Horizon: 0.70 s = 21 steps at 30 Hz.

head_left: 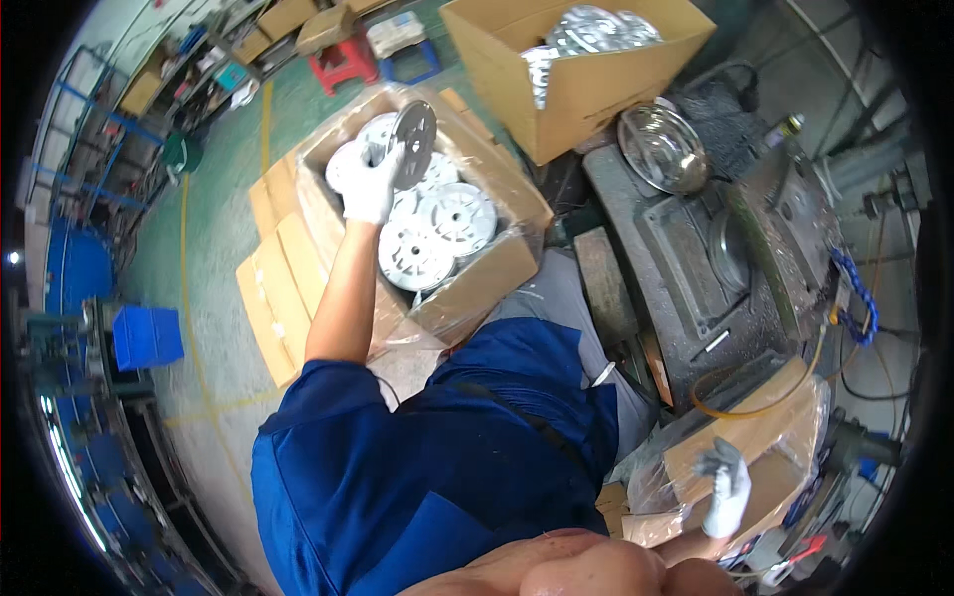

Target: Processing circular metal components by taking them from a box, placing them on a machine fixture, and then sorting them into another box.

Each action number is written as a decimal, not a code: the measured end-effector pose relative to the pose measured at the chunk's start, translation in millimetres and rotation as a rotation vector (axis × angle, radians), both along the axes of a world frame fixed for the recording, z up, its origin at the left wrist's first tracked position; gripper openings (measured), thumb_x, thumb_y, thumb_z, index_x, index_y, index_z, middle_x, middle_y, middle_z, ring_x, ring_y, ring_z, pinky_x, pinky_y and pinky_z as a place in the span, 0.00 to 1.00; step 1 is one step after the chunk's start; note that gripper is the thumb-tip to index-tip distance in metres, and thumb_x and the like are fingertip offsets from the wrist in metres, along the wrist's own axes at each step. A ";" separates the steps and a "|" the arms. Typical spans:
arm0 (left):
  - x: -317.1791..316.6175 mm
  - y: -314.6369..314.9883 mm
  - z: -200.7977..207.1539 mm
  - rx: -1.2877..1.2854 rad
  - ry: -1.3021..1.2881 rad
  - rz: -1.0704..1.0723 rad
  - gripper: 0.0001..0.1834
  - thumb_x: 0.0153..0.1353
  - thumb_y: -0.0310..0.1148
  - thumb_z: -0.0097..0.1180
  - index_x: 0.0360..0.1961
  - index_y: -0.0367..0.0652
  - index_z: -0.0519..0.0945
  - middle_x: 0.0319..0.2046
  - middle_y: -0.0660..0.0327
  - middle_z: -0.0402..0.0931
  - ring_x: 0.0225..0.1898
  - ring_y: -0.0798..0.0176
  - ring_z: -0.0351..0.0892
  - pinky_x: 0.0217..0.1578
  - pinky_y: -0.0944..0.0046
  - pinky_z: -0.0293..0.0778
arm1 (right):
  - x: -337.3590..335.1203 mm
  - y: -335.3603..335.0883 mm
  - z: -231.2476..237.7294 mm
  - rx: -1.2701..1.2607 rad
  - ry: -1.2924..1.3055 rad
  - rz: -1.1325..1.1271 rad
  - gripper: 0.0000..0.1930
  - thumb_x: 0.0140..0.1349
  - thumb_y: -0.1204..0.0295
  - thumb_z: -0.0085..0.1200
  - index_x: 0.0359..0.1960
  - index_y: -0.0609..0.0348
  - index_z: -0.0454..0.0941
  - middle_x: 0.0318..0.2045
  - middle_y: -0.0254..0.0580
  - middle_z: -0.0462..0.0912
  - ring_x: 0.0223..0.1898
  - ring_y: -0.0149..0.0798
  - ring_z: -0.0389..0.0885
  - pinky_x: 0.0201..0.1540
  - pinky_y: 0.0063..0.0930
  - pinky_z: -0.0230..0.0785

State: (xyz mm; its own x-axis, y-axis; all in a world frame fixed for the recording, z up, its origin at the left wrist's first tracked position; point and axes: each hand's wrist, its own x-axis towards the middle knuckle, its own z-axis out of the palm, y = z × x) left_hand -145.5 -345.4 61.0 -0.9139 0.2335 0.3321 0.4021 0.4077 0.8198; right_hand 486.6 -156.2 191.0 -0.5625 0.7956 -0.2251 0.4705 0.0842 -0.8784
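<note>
My left hand, in a white glove, grips a round metal disc by its edge. The disc is tilted on edge, its dark face turned to the right. Below it stands an open cardboard box lined with clear plastic. Several silvery cast discs with ribbed faces and small centre holes lie inside. At the lower right my right hand wears a white glove with greyed fingertips. Its fingers are spread, and nothing shows in them. It hovers by another plastic-lined cardboard box, whose contents I cannot make out.
A greasy metal machine bed stands to my right, with a shiny round metal bowl at its far end. Beyond is a cardboard box of shiny parts. An orange hose loops near my right hand. A blue bin stands left.
</note>
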 end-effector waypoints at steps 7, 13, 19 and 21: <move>199.0 95.9 93.3 -0.039 0.647 -0.901 0.08 0.49 0.29 0.71 0.29 0.45 0.83 0.21 0.61 0.72 0.23 0.58 0.73 0.26 0.59 0.70 | -132.6 -2.6 -60.0 -0.548 0.632 0.102 0.37 0.73 0.50 0.48 0.71 0.69 0.56 0.49 0.54 0.81 0.44 0.42 0.84 0.45 0.31 0.77; 286.4 145.2 118.6 -0.122 0.835 -1.388 0.30 0.44 0.47 0.72 0.49 0.49 0.81 0.27 0.64 0.73 0.29 0.57 0.75 0.31 0.55 0.71 | -144.6 10.1 -75.9 -0.810 0.957 -0.371 0.15 0.66 0.74 0.55 0.53 0.65 0.77 0.47 0.49 0.83 0.44 0.42 0.86 0.42 0.38 0.83; 302.0 190.5 105.4 -0.193 -0.055 -1.225 0.52 0.49 0.35 0.73 0.72 0.34 0.56 0.57 0.45 0.70 0.55 0.54 0.75 0.55 0.55 0.74 | -118.4 14.3 -76.1 -0.621 0.903 -0.306 0.18 0.65 0.78 0.55 0.56 0.68 0.75 0.49 0.45 0.84 0.50 0.40 0.83 0.53 0.33 0.77; 310.7 209.4 92.4 -0.087 -0.305 -1.307 0.47 0.52 0.31 0.73 0.68 0.28 0.60 0.57 0.47 0.73 0.53 0.62 0.78 0.54 0.63 0.76 | -119.2 18.5 -70.8 -0.534 0.775 -0.252 0.24 0.67 0.72 0.57 0.63 0.66 0.69 0.50 0.44 0.83 0.46 0.38 0.83 0.48 0.33 0.77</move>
